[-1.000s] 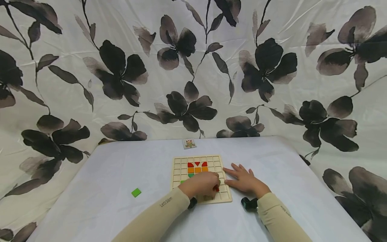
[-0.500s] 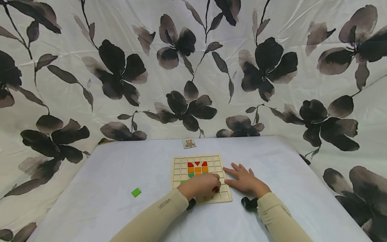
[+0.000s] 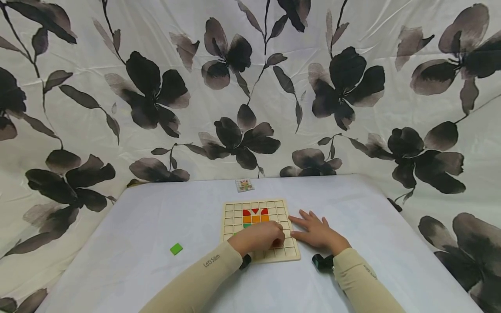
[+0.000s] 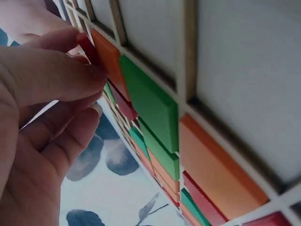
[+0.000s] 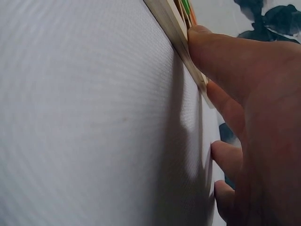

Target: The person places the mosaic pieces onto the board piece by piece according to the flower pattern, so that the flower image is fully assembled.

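A wooden grid board (image 3: 231, 214) lies on the white table, with red, orange and green tiles set in its middle cells. My left hand (image 3: 257, 236) reaches over the board's lower half and hides several tiles in the head view. In the left wrist view its thumb and forefinger pinch a small red tile (image 4: 88, 48) close beside an orange tile (image 4: 109, 57) in the grid. A green tile (image 4: 150, 101) sits near it. My right hand (image 3: 316, 231) lies with spread fingers at the board's right edge, thumb (image 5: 214, 47) and forefinger touching the rim.
A loose green square tile (image 3: 176, 248) lies on the table left of the board. Behind the board is a small picture card (image 3: 244, 185) with a coloured pattern. A cloth with dark flowers (image 3: 238, 143) hangs along the table's far edge.
My left hand has shifted very slightly on the board, and the red tile seen under its fingertips is now hidden in the head view. The right hand stays in place.
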A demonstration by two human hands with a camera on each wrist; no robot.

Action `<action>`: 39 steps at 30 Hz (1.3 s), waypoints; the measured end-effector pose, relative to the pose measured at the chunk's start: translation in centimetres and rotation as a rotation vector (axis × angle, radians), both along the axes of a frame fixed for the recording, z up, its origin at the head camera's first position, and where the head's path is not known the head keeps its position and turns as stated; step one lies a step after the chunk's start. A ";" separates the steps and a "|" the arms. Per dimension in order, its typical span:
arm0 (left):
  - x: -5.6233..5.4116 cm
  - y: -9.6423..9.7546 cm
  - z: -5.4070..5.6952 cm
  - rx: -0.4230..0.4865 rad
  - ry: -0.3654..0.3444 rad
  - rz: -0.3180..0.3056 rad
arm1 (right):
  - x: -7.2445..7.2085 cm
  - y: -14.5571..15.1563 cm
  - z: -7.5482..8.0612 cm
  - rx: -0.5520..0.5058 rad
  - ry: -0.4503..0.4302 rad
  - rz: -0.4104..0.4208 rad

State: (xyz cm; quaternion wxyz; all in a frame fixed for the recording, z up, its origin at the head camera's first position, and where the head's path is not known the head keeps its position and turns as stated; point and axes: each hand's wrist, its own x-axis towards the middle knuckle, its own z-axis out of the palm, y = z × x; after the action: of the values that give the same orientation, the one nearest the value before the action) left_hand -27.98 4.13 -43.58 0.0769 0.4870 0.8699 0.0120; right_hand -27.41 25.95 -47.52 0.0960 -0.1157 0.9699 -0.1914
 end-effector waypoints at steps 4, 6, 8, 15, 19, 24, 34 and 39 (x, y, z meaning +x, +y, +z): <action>-0.3 -0.3 -0.4 0.045 -0.043 0.040 | 0.1 -0.2 0.0 -0.004 -0.003 0.009; -0.4 -0.5 -0.5 0.063 -0.060 0.066 | 0.1 -0.3 0.1 -0.006 -0.004 0.008; -0.5 -0.6 -0.4 0.077 -0.054 0.082 | 0.0 -0.4 0.2 -0.010 0.001 0.008; -0.6 -0.7 -0.1 0.076 -0.067 0.124 | -0.2 -0.7 0.3 -0.014 -0.007 0.009; -0.7 -0.9 -0.1 0.094 -0.105 0.199 | -0.3 -0.8 0.1 -0.014 -0.006 0.004; -1.1 -3.0 0.0 0.157 -0.096 0.292 | -0.2 -0.9 -0.1 -0.016 -0.022 -0.008; -0.8 -18.9 1.5 0.126 -0.128 0.734 | 0.4 -0.7 0.3 0.000 -0.032 -0.021; 1.1 -23.9 1.8 0.072 -0.242 0.833 | 0.4 -0.4 0.4 0.004 -0.022 -0.023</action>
State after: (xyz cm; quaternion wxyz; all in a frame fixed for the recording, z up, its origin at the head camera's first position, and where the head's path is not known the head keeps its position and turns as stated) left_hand -26.87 -19.74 -41.78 0.1499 0.0921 0.9759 0.1294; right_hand -26.99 25.55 -47.17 0.1047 -0.1021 0.9705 -0.1916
